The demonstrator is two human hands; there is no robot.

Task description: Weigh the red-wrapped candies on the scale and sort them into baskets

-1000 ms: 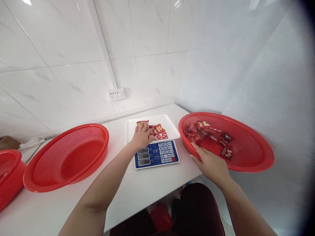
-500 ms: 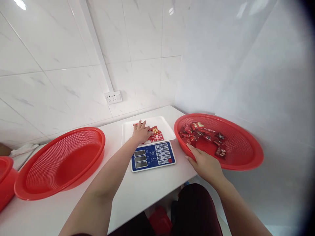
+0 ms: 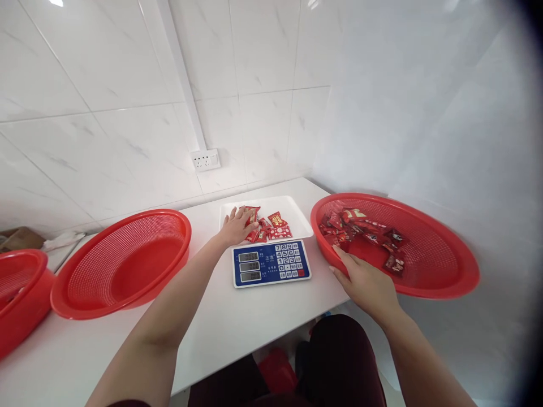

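Note:
My left hand [image 3: 236, 226] reaches onto the white pan of a blue-faced weighing scale [image 3: 271, 263] and pinches a red candy packet [image 3: 251, 212] between thumb and fingers. More red packets [image 3: 276, 229] lie on the pan beside it. My right hand [image 3: 367, 284] grips the near rim of a red mesh basket [image 3: 436, 271] that holds several red candy packets [image 3: 360, 226].
An empty red mesh basket [image 3: 123, 260] sits left of the scale, and part of another red basket [image 3: 19, 294] shows at the far left edge. A wall socket [image 3: 205, 160] is on the tiled wall behind. A white panel stands at the right. Red items lie below the counter edge.
My left hand went flat onto the packets on the pan, then shifted slightly and now pinches one packet. The right hand has stayed on the basket rim.

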